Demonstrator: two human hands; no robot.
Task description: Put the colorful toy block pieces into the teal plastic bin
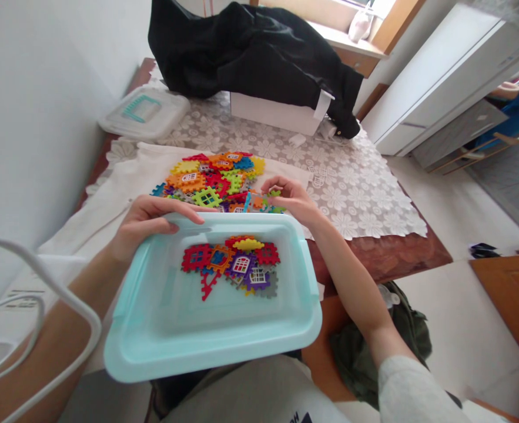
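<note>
My left hand [153, 220] is closed on the far left rim of a light turquoise plastic bin [153, 329], thumb over the edge. The bin is tilted toward me. Several interlocking plastic building pieces [241, 264] in red, orange, purple, yellow and grey lie in it, some with white window inserts. Beyond its far rim, a larger heap of such pieces [210, 182] is spread on the white cloth. My right hand [292, 200] is at the right side of this heap, fingers curled around a green building piece [275, 197]; its grip is partly hidden.
A clear lid [144, 111] with a turquoise handle lies at the far left. Black fabric [259, 53] covers a white box [272, 111] at the back. White cables [65, 294] hang at the left. A dark green bag [400, 329] stands low right. Another person's blue sleeve [515, 111] shows far right.
</note>
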